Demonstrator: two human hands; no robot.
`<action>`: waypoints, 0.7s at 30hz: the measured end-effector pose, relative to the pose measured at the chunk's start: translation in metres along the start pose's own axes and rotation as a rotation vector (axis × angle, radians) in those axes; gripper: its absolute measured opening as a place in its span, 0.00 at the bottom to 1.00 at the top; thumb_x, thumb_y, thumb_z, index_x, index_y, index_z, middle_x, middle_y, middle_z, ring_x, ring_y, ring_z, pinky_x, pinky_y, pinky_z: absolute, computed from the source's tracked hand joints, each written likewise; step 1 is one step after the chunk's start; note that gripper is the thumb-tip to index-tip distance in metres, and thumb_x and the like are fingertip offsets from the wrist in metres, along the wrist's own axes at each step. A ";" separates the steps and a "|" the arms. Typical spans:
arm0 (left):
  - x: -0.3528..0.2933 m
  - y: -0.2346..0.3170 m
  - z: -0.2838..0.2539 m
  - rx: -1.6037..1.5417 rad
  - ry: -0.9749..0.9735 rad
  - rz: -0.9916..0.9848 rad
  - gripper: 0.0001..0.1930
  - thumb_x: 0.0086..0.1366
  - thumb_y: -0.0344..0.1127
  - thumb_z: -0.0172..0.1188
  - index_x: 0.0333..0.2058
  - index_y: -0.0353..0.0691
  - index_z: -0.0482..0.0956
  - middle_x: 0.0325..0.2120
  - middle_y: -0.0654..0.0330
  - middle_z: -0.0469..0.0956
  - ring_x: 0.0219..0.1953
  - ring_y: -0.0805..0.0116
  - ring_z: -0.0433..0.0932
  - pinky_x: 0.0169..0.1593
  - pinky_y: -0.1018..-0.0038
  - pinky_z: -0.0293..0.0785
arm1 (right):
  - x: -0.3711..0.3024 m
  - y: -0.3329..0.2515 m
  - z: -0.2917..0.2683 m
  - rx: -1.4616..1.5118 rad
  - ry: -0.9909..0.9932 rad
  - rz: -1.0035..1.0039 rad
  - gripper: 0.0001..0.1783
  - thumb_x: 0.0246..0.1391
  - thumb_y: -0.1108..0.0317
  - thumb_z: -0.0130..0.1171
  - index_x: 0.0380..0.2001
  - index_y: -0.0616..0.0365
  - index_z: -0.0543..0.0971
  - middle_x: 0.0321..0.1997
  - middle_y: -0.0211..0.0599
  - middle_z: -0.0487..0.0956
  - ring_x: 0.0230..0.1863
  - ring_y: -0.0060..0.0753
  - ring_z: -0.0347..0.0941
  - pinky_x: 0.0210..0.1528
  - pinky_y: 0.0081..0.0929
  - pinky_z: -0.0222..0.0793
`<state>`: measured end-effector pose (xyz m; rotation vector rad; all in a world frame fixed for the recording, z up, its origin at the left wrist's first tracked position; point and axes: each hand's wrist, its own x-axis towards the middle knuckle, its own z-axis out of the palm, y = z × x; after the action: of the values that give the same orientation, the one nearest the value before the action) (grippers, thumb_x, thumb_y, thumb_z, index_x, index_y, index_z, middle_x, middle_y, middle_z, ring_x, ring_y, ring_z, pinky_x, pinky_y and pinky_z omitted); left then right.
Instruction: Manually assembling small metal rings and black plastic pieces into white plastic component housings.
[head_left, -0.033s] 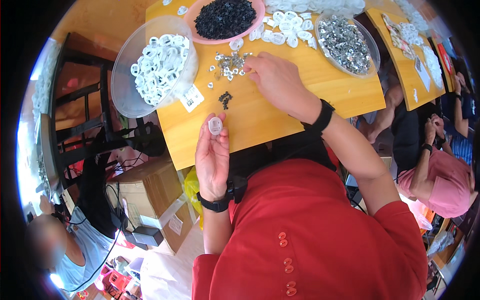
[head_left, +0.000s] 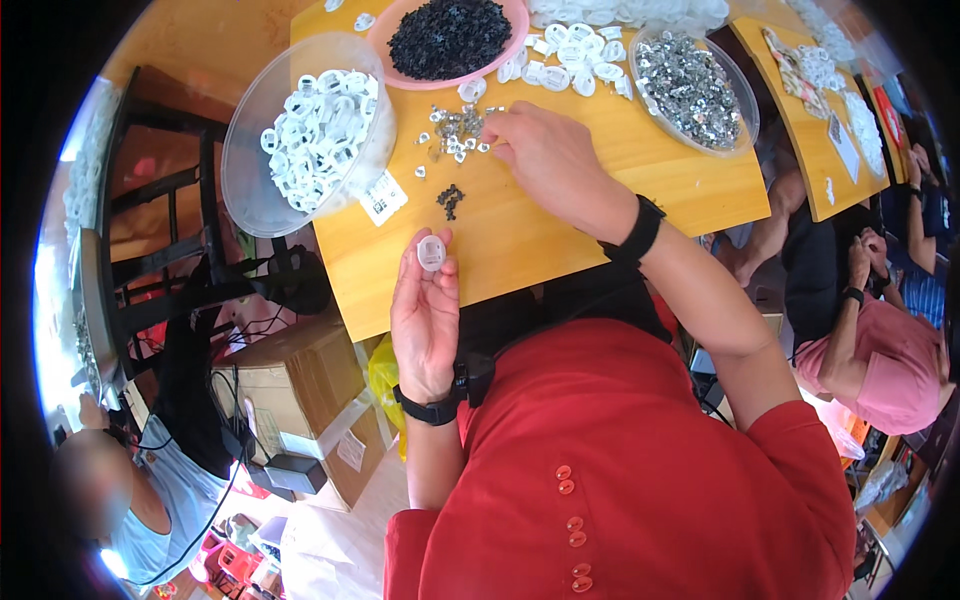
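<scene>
**Small White Piece in One Hand, Other Hand at the Shiny Bits**

The left hand has its thumb and fingers closed on a small white oval plastic piece. The piece is held up near the front edge of the yellow wooden table.

The right hand is at the edge of a loose pile of shiny silver metal bits. Its thumb and pointing finger are close to each other, but I cannot tell if they pinch a bit.

Between the hands and the big clear plastic bowl lies a little heap of tiny black bits. That bowl is full of white oval pieces. Behind the silver pile is a round pink bowl of black parts. To the right, a clear round tub holds more silver bits.

By the clear bowl is a white paper label with a dark square pattern. Its print is too small to read. A brown cardboard box has a pale label, also too blurry to read.
</scene>
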<state>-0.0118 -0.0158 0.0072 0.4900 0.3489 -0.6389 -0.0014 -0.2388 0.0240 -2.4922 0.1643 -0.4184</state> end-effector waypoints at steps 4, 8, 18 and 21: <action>0.000 -0.001 0.001 0.070 -0.050 0.032 0.20 0.69 0.32 0.47 0.58 0.36 0.61 0.51 0.47 0.68 0.36 0.66 0.70 0.42 0.77 0.74 | 0.011 0.001 0.014 -0.119 -0.019 -0.074 0.03 0.49 0.71 0.56 0.28 0.55 0.77 0.31 0.40 0.74 0.33 0.48 0.74 0.34 0.41 0.68; 0.001 -0.001 0.008 0.038 -0.044 0.021 0.19 0.70 0.32 0.47 0.57 0.36 0.61 0.51 0.46 0.68 0.37 0.66 0.71 0.42 0.77 0.74 | 0.012 0.005 0.018 -0.160 -0.033 -0.148 0.06 0.48 0.74 0.50 0.27 0.59 0.77 0.30 0.45 0.74 0.31 0.48 0.75 0.32 0.40 0.70; 0.005 -0.008 0.010 0.141 -0.095 -0.039 0.15 0.69 0.37 0.49 0.51 0.37 0.68 0.42 0.54 0.74 0.33 0.73 0.71 0.40 0.79 0.70 | -0.013 -0.015 -0.016 0.787 -0.407 0.198 0.07 0.54 0.70 0.59 0.35 0.62 0.79 0.33 0.29 0.78 0.35 0.18 0.73 0.39 0.19 0.68; 0.003 -0.013 0.023 0.329 -0.102 -0.046 0.13 0.69 0.37 0.50 0.48 0.39 0.70 0.38 0.57 0.76 0.30 0.75 0.68 0.36 0.81 0.66 | -0.023 -0.016 -0.017 1.021 -0.442 0.226 0.08 0.55 0.70 0.59 0.36 0.63 0.78 0.34 0.27 0.78 0.36 0.15 0.72 0.40 0.16 0.67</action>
<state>-0.0145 -0.0387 0.0205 0.7617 0.1583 -0.7673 -0.0286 -0.2300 0.0410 -1.4779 0.0305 0.1442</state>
